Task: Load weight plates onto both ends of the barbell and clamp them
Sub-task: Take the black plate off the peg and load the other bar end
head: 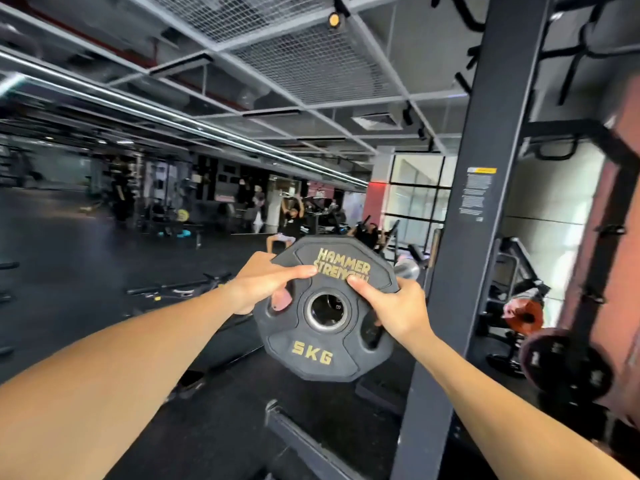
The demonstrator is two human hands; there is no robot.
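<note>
Left grip [263, 285] and right grip [393, 306] both curled round black rubber-coated 5 kg plate [322, 341], at 9 and 3 o'clock of its rim. Many-sided, gold lettering, steel-ringed centre hole. Held in air, chrome barbell end [408, 269] at 2 o'clock, dark rack upright [474, 209] beyond.

Just right of the hands a dark steel rack upright [485, 188] rises out of view, a printed warning label [476, 192] on its face. Further right, black plates [564, 367] and a red plate [524, 315] sit on storage pegs. Beyond the hands, people [291, 220] train among blurred machines. Above, a wire-mesh ceiling [304, 64] carries a spotlight [334, 19].
</note>
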